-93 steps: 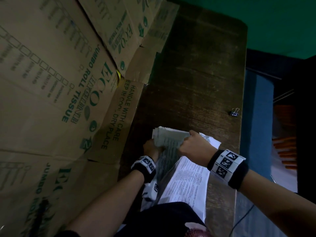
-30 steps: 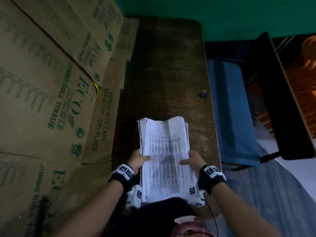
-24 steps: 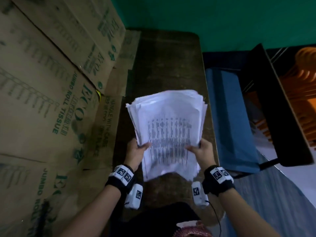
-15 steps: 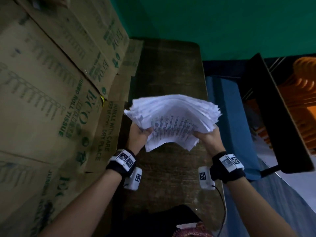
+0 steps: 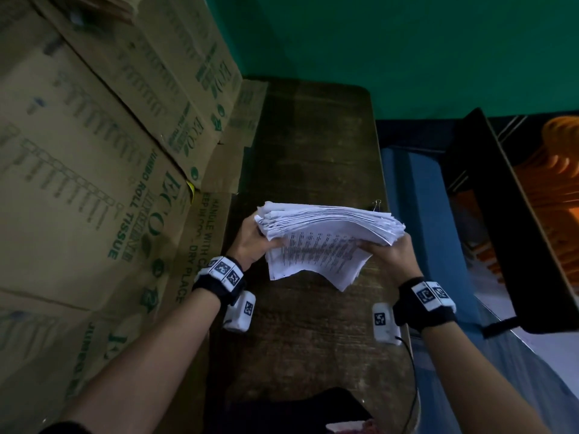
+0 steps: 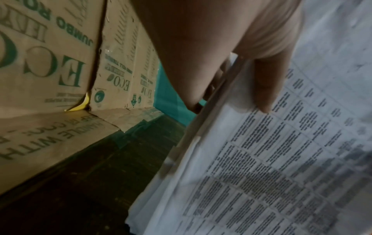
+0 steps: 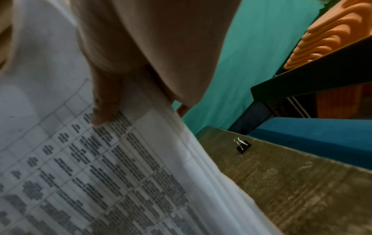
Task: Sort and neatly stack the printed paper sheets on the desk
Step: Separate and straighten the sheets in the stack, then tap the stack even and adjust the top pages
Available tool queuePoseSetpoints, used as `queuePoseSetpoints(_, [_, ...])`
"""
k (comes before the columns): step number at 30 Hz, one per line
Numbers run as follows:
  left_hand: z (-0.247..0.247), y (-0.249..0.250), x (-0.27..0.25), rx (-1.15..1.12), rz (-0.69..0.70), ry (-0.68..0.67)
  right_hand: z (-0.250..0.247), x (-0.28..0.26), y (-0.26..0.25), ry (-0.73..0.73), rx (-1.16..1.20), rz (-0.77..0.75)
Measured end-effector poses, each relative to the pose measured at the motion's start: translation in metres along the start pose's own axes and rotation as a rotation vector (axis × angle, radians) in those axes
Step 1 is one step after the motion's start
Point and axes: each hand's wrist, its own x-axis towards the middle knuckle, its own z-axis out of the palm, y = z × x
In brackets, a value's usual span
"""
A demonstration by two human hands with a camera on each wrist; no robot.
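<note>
A thick stack of printed paper sheets (image 5: 316,242) hangs in the air above the dark wooden desk (image 5: 313,145), tipped so its uneven far edges fan out and its near end droops. My left hand (image 5: 253,239) grips the stack's left side, thumb on the printed top sheet (image 6: 281,159) and fingers underneath. My right hand (image 5: 388,255) grips the right side the same way, with its thumb on the table of text (image 7: 100,167). The fingers under the stack are mostly hidden.
Large cardboard boxes (image 5: 94,183) marked for tissue line the desk's left side. A small black binder clip (image 7: 242,145) lies near the desk's right edge, partly behind the stack in the head view. A blue surface (image 5: 416,214), a black frame and orange chairs (image 5: 560,170) stand to the right.
Both hands have lifted the stack off the near end of the desk and tipped it from upright toward flat, moving it farther out over the desk.
</note>
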Motion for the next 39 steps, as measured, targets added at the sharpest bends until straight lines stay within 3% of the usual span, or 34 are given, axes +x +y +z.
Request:
queuePoseSetpoints(3, [0.01,0.002,0.0,0.009,-0.068,-0.052,0.005,0.0,0.003,-0.066,0.001,0.035])
queuePoseSetpoints(8, [0.027,0.025,0.004,-0.108,-0.074,0.171,0.024,0.003,-0.011,0.116,0.051,-0.007])
queuePoseSetpoints(12, [0.015,0.022,0.004,-0.14,-0.076,0.018,0.01,-0.001,-0.012,0.027,0.077,-0.018])
queuePoseSetpoints(14, [0.012,0.016,0.006,-0.121,-0.1,-0.012,0.007,-0.001,-0.001,-0.065,-0.068,0.02])
queuePoseSetpoints(16, [0.009,0.019,0.01,-0.035,-0.084,0.004,0.007,0.001,0.016,-0.069,-0.15,0.11])
queuePoseSetpoints(18, [0.008,0.02,0.015,0.073,-0.051,0.011,0.012,0.004,0.02,0.053,-0.12,0.307])
queuePoseSetpoints(19, [0.006,0.021,0.016,0.056,-0.07,0.015,0.015,0.006,0.02,0.094,-0.12,0.318])
queuePoseSetpoints(22, [-0.008,0.011,0.02,-0.102,-0.127,0.12,0.02,0.024,0.003,0.1,-0.145,0.099])
queuePoseSetpoints(24, [-0.022,0.004,0.02,-0.154,-0.181,0.158,0.021,0.035,-0.013,0.054,-0.057,0.053])
queuePoseSetpoints(26, [-0.032,0.007,0.023,-0.063,-0.179,0.177,0.021,0.044,-0.029,-0.054,-0.042,0.004])
queuePoseSetpoints(28, [-0.035,0.012,0.029,0.126,-0.116,0.148,0.021,0.052,-0.037,-0.167,-0.133,-0.027])
queuePoseSetpoints(30, [-0.027,0.027,0.033,0.297,-0.052,-0.023,0.026,0.059,-0.04,-0.265,-0.279,-0.023])
queuePoseSetpoints(32, [-0.011,0.032,0.035,0.281,-0.086,-0.249,0.034,0.062,-0.04,-0.348,-0.412,-0.001])
queuePoseSetpoints(33, [-0.003,0.033,0.033,0.234,-0.135,-0.297,0.038,0.062,-0.039,-0.372,-0.469,-0.005])
queuePoseSetpoints(36, [0.006,0.025,0.026,0.183,-0.196,-0.198,0.04,0.057,-0.033,-0.394,-0.613,0.026])
queuePoseSetpoints(39, [-0.003,0.011,0.022,0.157,-0.26,-0.108,0.008,0.044,-0.014,-0.414,-1.13,0.158])
